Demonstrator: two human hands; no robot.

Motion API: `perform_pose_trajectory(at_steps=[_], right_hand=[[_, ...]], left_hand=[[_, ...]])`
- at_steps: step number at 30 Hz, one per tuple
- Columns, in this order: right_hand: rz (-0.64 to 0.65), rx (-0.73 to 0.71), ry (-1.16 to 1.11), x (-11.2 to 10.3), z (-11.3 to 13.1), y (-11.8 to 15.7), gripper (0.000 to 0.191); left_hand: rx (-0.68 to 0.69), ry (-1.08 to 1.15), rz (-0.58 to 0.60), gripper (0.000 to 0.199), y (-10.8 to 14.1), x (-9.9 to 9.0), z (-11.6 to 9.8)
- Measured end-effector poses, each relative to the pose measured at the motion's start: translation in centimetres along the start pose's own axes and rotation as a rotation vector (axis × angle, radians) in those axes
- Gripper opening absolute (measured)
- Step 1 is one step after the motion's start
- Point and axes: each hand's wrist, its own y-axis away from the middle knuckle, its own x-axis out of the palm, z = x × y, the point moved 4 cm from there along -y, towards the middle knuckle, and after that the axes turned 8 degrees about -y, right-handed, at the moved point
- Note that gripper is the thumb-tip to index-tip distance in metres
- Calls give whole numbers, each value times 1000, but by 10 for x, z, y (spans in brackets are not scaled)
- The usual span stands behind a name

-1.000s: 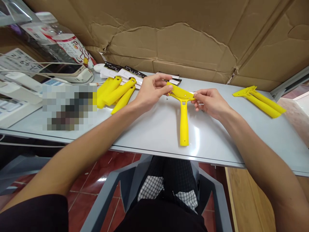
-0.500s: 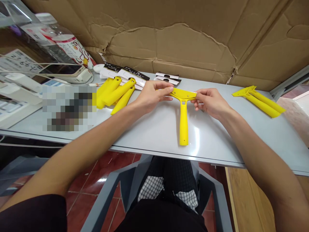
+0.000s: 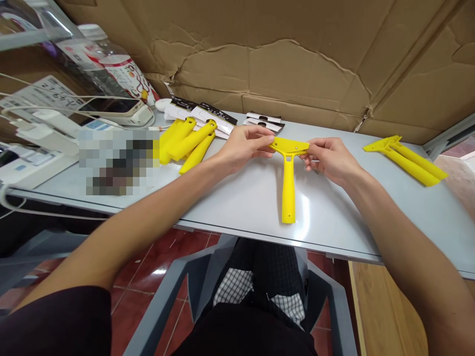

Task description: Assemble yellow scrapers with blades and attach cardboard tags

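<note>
A yellow scraper (image 3: 288, 178) with a wide head and a handle pointing toward me is between my hands, over the white table. My left hand (image 3: 247, 148) pinches the left end of its head between thumb and fingers. At the right end, my right hand (image 3: 328, 157) has its fingers closed on the head's corner. Two screws show on the head. More yellow scraper handles (image 3: 193, 143) lie in a pile to the left of my left hand. Farther right, two yellow scrapers (image 3: 406, 159) rest side by side on the table.
Black and white packages (image 3: 213, 118) lie behind the pile, with smaller packets (image 3: 262, 121) to their right. Bottles (image 3: 126, 76), a phone-like device (image 3: 111, 106) and white cables stand at the left. Cardboard (image 3: 278, 64) lines the back; the table edge (image 3: 241, 237) runs in front.
The whole view has shifted slightly, so things appear a little farther right. Both hands keep their hold on the yellow scraper, with hardly any change in pose.
</note>
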Motion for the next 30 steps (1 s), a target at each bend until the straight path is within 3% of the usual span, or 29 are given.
perform_pose_trajectory(at_steps=[6,17,26,30], right_hand=[[-6,5,1,0,2,2,19],[47,11,-23,-3,-4,-1,14],[60,33,-68,0,-3,-1,15],[32,52,-120,1,-2,0,27]], left_hand=[[-20,13,26,18,0,2,2],[-18,-4,-40,15,3,6,2],[-43,1,-60,35,2,2,4],[-17,5,-54,40,2,1,4]])
